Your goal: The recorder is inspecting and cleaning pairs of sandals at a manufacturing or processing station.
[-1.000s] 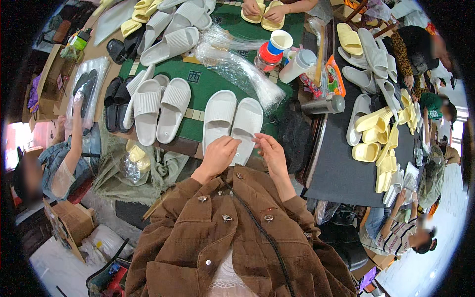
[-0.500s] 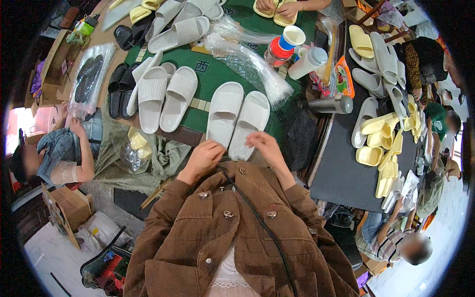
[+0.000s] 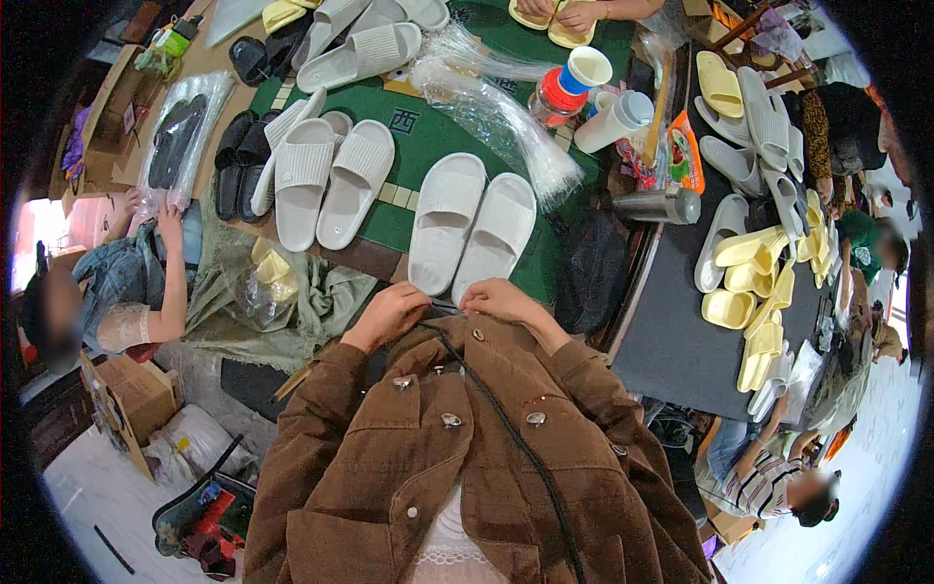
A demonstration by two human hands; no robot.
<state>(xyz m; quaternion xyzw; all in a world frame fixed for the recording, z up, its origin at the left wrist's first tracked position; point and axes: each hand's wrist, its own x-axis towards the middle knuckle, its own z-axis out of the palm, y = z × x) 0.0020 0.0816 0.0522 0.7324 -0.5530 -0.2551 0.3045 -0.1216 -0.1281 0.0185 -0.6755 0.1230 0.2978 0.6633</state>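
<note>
A pair of grey slippers (image 3: 449, 206) lay side by side, soles down, on the green-topped worktop (image 3: 443, 136), straight ahead of a person in a brown jacket (image 3: 438, 409), with the heels toward the wearer and the toes pointing away. Both hands were at the heel ends. The right hand (image 3: 508, 302) had its fingers bent downward at the heel of the right slipper; they appeared to touch it, but whether they gripped it could not be told. The left hand (image 3: 394, 313) had its fingers curled in just by the left slipper's heel, and whether they held anything was also hidden. The step in hand looked like handling or squaring up the pair at its heels; any lift from there would call for a firm hold on both heels, keeping the two together. To the left lay more grey slippers (image 3: 300, 185) and, beyond them, black slippers (image 3: 251, 170). Past the pair spread clear plastic bags (image 3: 496, 112), with a jar (image 3: 553, 102), a cup (image 3: 589, 66) and a bottle (image 3: 615, 122) to their right. At the far edge, a co-worker's hands (image 3: 581, 14) were on yellow slippers (image 3: 572, 35).
</note>
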